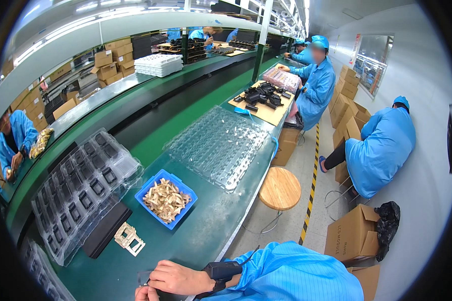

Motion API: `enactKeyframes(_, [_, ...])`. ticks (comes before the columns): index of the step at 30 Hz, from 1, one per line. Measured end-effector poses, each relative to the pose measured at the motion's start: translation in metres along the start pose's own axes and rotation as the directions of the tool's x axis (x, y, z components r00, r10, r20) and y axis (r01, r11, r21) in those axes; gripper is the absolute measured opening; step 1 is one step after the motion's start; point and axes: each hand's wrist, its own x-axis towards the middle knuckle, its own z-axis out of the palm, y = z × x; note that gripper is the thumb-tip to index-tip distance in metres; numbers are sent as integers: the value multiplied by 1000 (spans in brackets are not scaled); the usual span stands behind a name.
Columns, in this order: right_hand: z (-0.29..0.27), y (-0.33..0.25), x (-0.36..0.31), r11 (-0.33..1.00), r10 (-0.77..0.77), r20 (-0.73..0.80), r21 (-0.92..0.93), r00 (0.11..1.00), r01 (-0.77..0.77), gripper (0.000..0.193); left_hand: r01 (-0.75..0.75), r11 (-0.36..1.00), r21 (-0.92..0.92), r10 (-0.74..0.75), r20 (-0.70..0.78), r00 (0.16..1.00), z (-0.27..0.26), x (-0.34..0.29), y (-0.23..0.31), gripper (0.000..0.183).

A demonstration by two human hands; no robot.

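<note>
At the lower edge, my right hand (180, 278) reaches in from a blue sleeve, with a black device strapped at the wrist. Its fingers are pinched together around a small part (143, 279) with a clear, film-like edge; its kind is too hard to make out. Just below, the fingertips of my left hand (146, 294) press on the same small part, most of that hand being cut off by the frame. Close to both hands lies a cream-coloured plastic frame (130, 239) with openings, beside a long dark block (105, 232).
A blue bin (149, 206) holds many small tan pieces. Clear trays (130, 170) with black frames lie left of it. An empty clear tray (213, 143) sits farther along the green bench. A wooden stool (280, 188) and cartons (351, 233) stand right; co-workers (381, 148) sit nearby.
</note>
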Motion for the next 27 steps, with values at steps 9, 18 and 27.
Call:
enactKeyframes(9, [0, 1, -1, 1000, 9, -5, 4, 1000, -9, 17, -7, 1000, -21, 7, 15, 1000, 3, 1, 1, 11])
enactKeyframes(18, [2, -2, 2, 994, -53, 46, -94, 998, 57, 20, -82, 993, 89, 81, 18, 997, -9, 2, -6, 6])
enactKeyframes(27, [-23, -1, 5, 990, -30, 94, -138, 995, 43, 20, -146, 987, 70, 145, 11, 989, 7, 1, 14, 3])
